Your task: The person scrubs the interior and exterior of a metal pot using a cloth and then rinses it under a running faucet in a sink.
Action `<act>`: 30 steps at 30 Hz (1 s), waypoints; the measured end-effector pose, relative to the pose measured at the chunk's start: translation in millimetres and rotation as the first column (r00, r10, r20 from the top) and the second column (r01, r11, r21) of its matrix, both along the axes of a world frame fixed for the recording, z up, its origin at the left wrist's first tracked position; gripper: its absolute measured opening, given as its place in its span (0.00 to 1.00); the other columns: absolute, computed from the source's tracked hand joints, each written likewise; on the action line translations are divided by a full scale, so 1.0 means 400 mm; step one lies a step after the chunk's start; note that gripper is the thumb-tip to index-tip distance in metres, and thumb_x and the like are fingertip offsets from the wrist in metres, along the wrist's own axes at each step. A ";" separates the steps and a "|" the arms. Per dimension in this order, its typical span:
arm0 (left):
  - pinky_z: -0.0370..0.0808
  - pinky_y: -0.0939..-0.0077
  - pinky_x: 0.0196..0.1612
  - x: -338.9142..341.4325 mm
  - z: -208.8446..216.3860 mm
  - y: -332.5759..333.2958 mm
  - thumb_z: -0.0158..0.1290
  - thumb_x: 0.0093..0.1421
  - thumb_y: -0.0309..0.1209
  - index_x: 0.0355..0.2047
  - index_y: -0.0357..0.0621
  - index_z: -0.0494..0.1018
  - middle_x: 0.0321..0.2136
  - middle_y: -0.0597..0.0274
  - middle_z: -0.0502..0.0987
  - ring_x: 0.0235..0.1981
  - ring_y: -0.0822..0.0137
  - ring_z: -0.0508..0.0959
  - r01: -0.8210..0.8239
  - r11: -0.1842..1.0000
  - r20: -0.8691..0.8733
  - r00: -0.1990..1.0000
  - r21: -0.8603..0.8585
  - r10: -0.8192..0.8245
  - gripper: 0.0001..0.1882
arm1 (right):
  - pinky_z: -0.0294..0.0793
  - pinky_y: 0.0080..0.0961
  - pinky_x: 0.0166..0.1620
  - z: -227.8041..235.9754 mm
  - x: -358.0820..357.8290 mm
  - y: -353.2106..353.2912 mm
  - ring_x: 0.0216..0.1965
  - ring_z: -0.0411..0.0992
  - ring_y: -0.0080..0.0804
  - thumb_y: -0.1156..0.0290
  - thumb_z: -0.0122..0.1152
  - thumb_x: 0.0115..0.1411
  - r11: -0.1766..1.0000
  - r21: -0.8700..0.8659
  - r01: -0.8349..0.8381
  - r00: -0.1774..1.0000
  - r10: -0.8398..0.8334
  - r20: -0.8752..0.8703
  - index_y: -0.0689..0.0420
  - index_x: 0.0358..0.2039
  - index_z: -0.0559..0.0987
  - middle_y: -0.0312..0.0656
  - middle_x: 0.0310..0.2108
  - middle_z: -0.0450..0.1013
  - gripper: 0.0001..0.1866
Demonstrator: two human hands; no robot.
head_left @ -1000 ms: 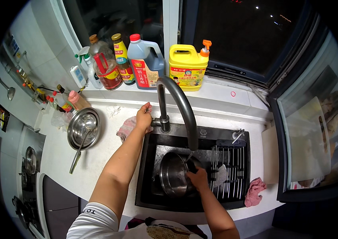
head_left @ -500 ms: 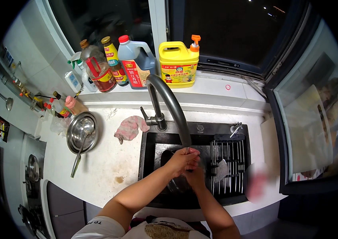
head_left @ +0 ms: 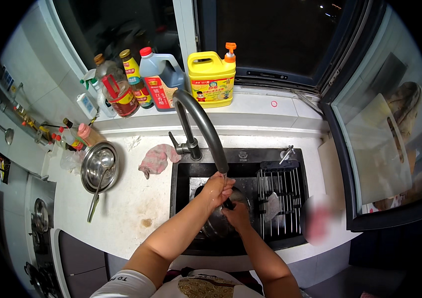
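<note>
My left hand [head_left: 218, 190] is right under the mouth of the curved grey faucet [head_left: 204, 121], wet, its fingers curled closed; anything inside them is hidden. Just below it, my right hand [head_left: 236, 216] closes round the black handle [head_left: 228, 203] of a dark, round pan [head_left: 215, 226]. That pan lies in the black sink [head_left: 186, 243], partly covered by my hands and forearms. Beside my right hand, a pale grey scrap of cloth or pad [head_left: 272, 207] rests on the metal drying rack [head_left: 293, 198] over the sink's right part.
Left of the sink are a pink-and-white rag [head_left: 156, 160] and a steel bowl [head_left: 89, 171] holding a ladle [head_left: 102, 186]. On the sill stand a yellow pump jug [head_left: 212, 82], a red-capped jug [head_left: 161, 79] and several bottles. An open window sash [head_left: 340, 164] juts in at the right.
My hands have shifted slightly down and apart, so the black handle now shows between them. The whole view has moved a little, sliding the scene leftward.
</note>
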State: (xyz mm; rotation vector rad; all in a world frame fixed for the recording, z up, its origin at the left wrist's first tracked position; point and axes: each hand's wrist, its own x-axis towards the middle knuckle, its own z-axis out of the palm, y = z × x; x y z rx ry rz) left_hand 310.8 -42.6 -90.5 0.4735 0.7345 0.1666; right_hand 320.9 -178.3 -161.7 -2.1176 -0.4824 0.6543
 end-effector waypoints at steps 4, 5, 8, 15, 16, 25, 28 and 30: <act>0.46 0.82 0.10 0.019 0.025 -0.001 0.55 0.58 0.30 0.18 0.53 0.58 0.11 0.73 0.54 0.09 0.77 0.53 -0.065 0.952 0.019 0.997 -0.300 0.074 0.17 | 0.70 0.32 0.33 -0.002 0.000 0.000 0.27 0.74 0.38 0.70 0.63 0.43 0.998 0.061 -0.024 0.991 0.032 -0.133 0.67 0.30 0.79 0.51 0.24 0.75 0.15; 0.46 0.82 0.11 0.025 0.023 -0.004 0.51 0.61 0.39 0.16 0.53 0.58 0.09 0.74 0.50 0.08 0.77 0.51 -0.074 0.936 0.054 0.994 -0.344 0.099 0.19 | 0.71 0.34 0.34 0.006 0.004 0.004 0.29 0.75 0.43 0.69 0.64 0.43 0.999 0.035 -0.017 0.984 0.023 -0.178 0.68 0.31 0.79 0.54 0.25 0.75 0.16; 0.45 0.83 0.11 0.031 0.024 0.002 0.49 0.62 0.42 0.15 0.53 0.59 0.08 0.74 0.48 0.08 0.77 0.50 -0.081 0.875 0.087 0.987 -0.477 0.139 0.20 | 0.71 0.37 0.33 0.013 0.009 0.008 0.28 0.75 0.45 0.69 0.65 0.43 1.000 0.006 -0.002 0.968 0.004 -0.252 0.68 0.30 0.79 0.55 0.25 0.75 0.16; 0.79 0.85 0.27 -0.005 -0.053 0.017 0.41 0.60 0.14 0.55 0.39 0.61 0.45 0.49 0.74 0.27 0.70 0.78 -0.128 0.951 0.176 0.967 -0.282 0.183 0.22 | 0.70 0.34 0.30 0.033 0.009 0.005 0.24 0.74 0.36 0.69 0.66 0.44 0.994 0.023 0.104 0.931 -0.089 -0.354 0.66 0.29 0.80 0.48 0.22 0.76 0.14; 0.80 0.85 0.29 -0.003 -0.046 0.010 0.40 0.60 0.14 0.56 0.38 0.60 0.46 0.49 0.73 0.27 0.70 0.78 -0.162 0.949 0.122 0.972 -0.272 0.201 0.22 | 0.67 0.31 0.28 0.019 0.012 0.007 0.23 0.72 0.31 0.71 0.65 0.44 0.993 0.052 0.106 0.941 -0.083 -0.328 0.66 0.28 0.80 0.44 0.21 0.74 0.12; 0.77 0.74 0.39 -0.002 -0.353 0.065 0.40 0.66 0.38 0.51 0.36 0.67 0.51 0.51 0.71 0.45 0.59 0.77 0.329 0.846 0.758 0.640 -0.420 0.128 0.20 | 0.67 0.23 0.26 -0.036 0.060 0.010 0.22 0.69 0.22 0.72 0.69 0.45 0.978 0.179 0.110 0.899 -0.021 -0.438 0.63 0.28 0.80 0.34 0.22 0.74 0.10; 0.72 0.58 0.51 -0.013 -0.066 0.008 0.29 0.67 0.50 0.52 0.36 0.66 0.54 0.49 0.69 0.53 0.52 0.72 -0.059 0.959 0.319 0.936 -0.277 0.150 0.30 | 0.70 0.22 0.30 0.009 0.085 0.002 0.26 0.71 0.23 0.72 0.70 0.44 0.949 0.305 0.074 0.858 0.095 -0.505 0.63 0.30 0.80 0.34 0.25 0.75 0.12; 0.58 0.51 0.61 -0.015 -0.060 0.010 0.22 0.66 0.55 0.53 0.36 0.65 0.57 0.48 0.65 0.61 0.49 0.61 -0.030 0.962 0.350 0.928 -0.273 0.128 0.37 | 0.70 0.22 0.32 0.008 0.102 -0.003 0.28 0.72 0.23 0.72 0.71 0.45 0.935 0.355 -0.017 0.874 0.187 -0.449 0.63 0.31 0.80 0.36 0.28 0.76 0.13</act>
